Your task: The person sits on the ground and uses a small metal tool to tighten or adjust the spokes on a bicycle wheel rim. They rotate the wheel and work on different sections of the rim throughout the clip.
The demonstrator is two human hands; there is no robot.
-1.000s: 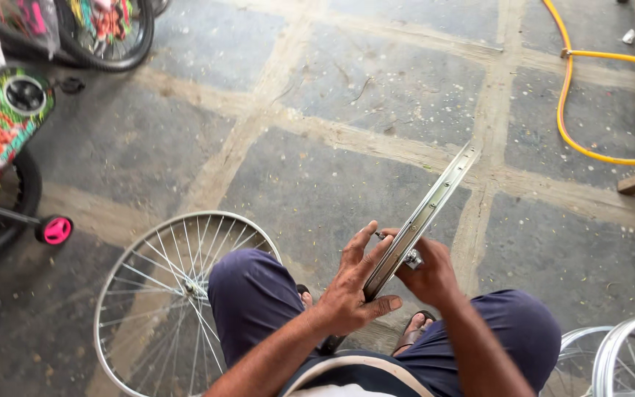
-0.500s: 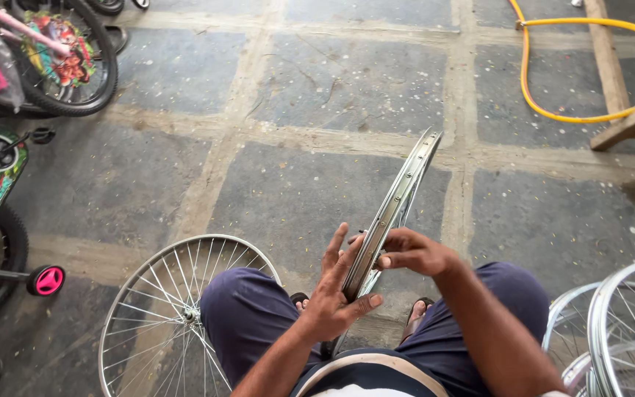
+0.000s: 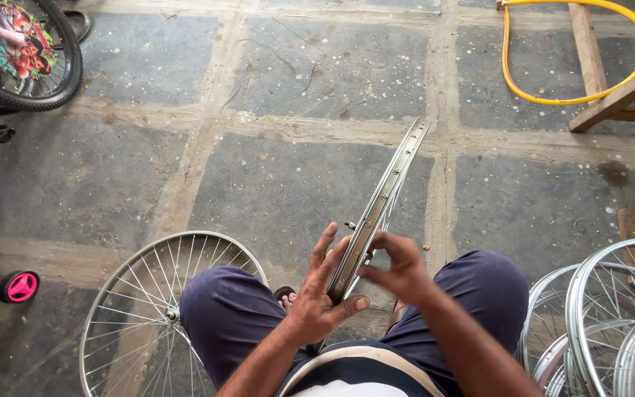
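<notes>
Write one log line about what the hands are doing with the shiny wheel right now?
left hand: palm against wheel rim | right hand: fingers at rim's other side | rim: edge-on, between the knees | spoked wheel: flat on floor, left

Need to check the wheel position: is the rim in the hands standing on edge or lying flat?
On edge: the rim shows only its narrow channel, tilted away, between left hand and right hand.
</notes>
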